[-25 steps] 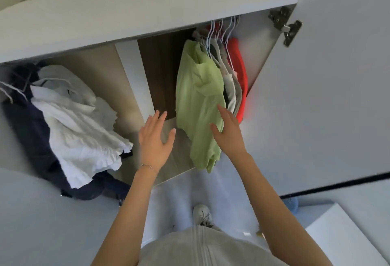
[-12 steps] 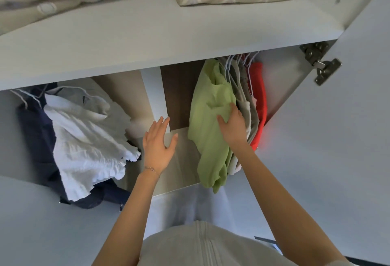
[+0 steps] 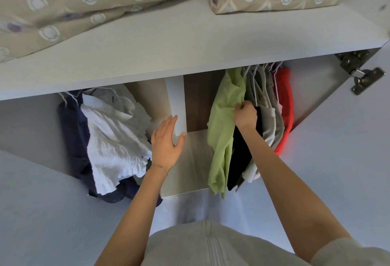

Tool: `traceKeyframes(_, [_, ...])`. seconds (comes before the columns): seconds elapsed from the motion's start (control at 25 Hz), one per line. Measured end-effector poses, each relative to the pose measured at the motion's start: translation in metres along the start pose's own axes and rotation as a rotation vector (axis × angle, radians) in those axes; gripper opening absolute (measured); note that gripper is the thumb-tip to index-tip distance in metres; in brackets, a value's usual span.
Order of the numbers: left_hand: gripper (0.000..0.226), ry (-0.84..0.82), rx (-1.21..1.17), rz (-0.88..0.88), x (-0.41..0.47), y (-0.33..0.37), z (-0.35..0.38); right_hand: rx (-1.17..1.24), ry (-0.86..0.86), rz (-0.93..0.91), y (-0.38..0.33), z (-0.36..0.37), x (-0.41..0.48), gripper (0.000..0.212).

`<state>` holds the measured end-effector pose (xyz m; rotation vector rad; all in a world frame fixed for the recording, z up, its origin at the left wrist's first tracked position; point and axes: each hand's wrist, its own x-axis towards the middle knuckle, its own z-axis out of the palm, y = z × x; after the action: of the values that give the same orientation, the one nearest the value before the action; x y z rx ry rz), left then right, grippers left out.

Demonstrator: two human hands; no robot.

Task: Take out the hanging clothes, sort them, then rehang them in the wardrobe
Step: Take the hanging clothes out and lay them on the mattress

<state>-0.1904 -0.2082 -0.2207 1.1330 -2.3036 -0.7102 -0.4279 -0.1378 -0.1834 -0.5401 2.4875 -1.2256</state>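
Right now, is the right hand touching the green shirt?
Touching. The head view shows the right hand with its fingers curled, pinching the edge of the green shirt.

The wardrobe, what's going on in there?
A person is reaching into the open wardrobe. Their right hand grips the light green top, which hangs at the left end of a row of clothes on hangers. Their left hand is open beside it, holding nothing. A white garment and a navy one hang further left.
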Motion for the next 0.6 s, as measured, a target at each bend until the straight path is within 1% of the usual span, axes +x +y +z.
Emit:
traceKeyframes(0.08, [0.055, 0.029, -0.021, -0.005, -0.001, -0.009, -0.01, 0.092, 0.061, -0.021, -0.006, 0.002, -0.008, 0.015])
traceKeyframes(0.16, [0.057, 0.076, -0.044, -0.018, 0.001, -0.023, -0.022, 0.177, 0.117, -0.085, -0.012, 0.002, -0.018, 0.018])
traceKeyframes(0.2, [0.057, 0.103, -0.051, -0.037, 0.002, -0.031, -0.028, 0.193, 0.119, -0.127, -0.015, 0.003, -0.024, 0.019])
traceKeyframes(0.28, [0.054, 0.152, -0.066, -0.089, 0.004, -0.05, -0.042, 0.204, 0.086, -0.198, -0.02, 0.008, -0.041, 0.021])
traceKeyframes(0.44, [0.052, 0.229, -0.045, -0.141, 0.01, -0.082, -0.071, 0.287, 0.021, -0.265, -0.03, 0.026, -0.082, 0.024])
traceKeyframes(0.6, [0.057, 0.272, 0.063, -0.242, 0.019, -0.112, -0.092, 0.32, -0.046, -0.314, -0.031, 0.04, -0.112, 0.028])
